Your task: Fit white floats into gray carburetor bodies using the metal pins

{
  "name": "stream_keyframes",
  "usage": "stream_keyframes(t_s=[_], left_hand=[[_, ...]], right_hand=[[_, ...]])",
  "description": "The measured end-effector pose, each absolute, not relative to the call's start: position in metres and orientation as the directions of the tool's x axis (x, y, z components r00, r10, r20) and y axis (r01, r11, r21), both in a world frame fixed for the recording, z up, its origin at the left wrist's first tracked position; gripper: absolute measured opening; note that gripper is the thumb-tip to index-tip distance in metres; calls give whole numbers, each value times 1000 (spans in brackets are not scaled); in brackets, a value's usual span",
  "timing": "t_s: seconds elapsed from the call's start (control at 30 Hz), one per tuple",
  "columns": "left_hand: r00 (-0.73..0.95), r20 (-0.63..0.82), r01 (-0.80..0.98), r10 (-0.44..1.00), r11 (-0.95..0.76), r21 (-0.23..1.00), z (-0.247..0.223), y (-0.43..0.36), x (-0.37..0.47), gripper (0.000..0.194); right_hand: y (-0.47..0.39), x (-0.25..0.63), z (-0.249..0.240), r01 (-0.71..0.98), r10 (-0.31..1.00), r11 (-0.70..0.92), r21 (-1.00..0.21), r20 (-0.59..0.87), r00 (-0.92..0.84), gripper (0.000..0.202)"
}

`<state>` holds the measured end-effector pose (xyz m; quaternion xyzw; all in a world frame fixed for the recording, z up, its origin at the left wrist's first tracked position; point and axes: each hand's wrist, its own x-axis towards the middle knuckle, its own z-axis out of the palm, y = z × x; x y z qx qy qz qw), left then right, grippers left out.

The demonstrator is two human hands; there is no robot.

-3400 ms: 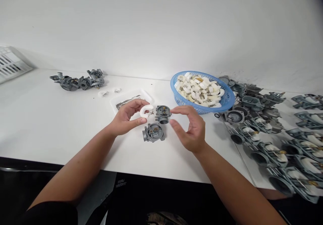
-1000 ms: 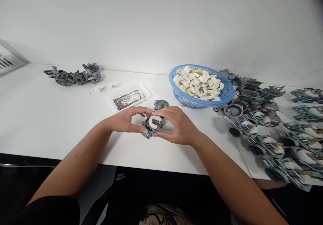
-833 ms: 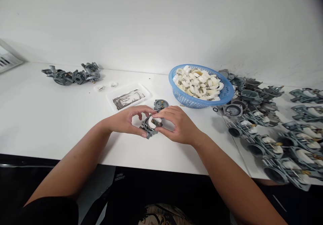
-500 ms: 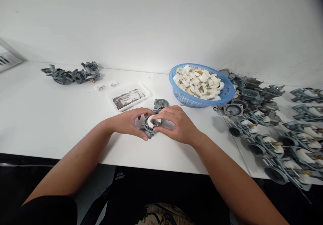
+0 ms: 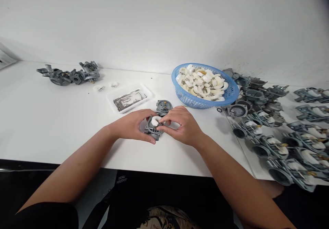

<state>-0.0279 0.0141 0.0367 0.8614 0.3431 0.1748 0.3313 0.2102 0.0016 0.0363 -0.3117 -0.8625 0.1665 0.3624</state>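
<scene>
A grey metal carburetor body (image 5: 151,133) rests on the white table in front of me, its open side facing up. My left hand (image 5: 136,124) grips it from the left, thumb at the near side and fingers at the far side. Between the thumb and fingers of my right hand (image 5: 181,124) is a white C-shaped carburetor float (image 5: 155,121), tilted over the open carburetor body. Fingertips hide part of the float and its hinge end. Just behind them sits a second carburetor body (image 5: 164,106), also open side up.
A white tray (image 5: 110,100) of thin metal pins lies behind my left hand, with two loose floats (image 5: 99,88) beside it. A blue basket (image 5: 192,102) heaped with floats stands behind right. Carburetors (image 5: 69,76) lie back left; many more (image 5: 273,147) crowd the right.
The float has tilted and lifted, uncovering more of the carburetor's inside. My left hand has shifted slightly right with the carburetor. The camera view has moved a little.
</scene>
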Motion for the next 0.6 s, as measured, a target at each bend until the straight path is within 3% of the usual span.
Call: stream_keyframes(t_s=[0.2,0.37,0.6], left_hand=[[676,49,517,735,-520,680,34,13,-23,74],[675,116,516,728,-579,631,31,12,-21,76],[690,128,499,712,-596,629,33,11,-21,75]], right_hand=[[-2,205,35,434,633,774,-461,577,-516,26],[-3,202,31,453,592,803,-387,599,-539,23],[-3,200,27,469,613,785,-404,616,-496,18]])
